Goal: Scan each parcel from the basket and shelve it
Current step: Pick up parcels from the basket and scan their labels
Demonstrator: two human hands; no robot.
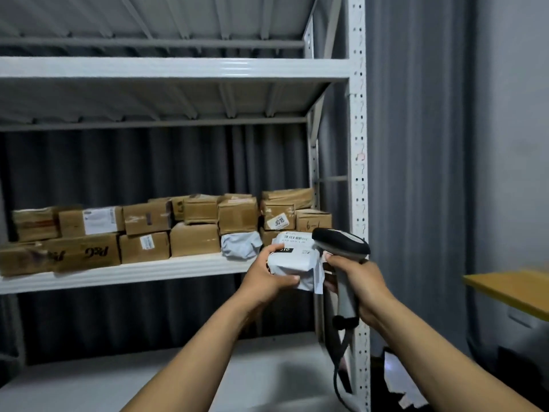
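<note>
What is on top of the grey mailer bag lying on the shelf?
A cardboard box rests on the grey mailer bag. Whatever lies behind the bag is covered.

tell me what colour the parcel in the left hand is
White parcel with a printed label, seen in the head view.

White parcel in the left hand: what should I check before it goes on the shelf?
1. Left hand grips the white parcel: ok.
2. Right hand holds the scanner: ok.
3. Label faces up, barcode uncovered: ok.
4. Scan registered: cannot tell, no beam or light shows.
5. Free spot on the middle shelf: cannot tell; cardboard boxes fill the row and the hands hide its right end.
6. Cable hangs clear of the parcel: ok.
</note>
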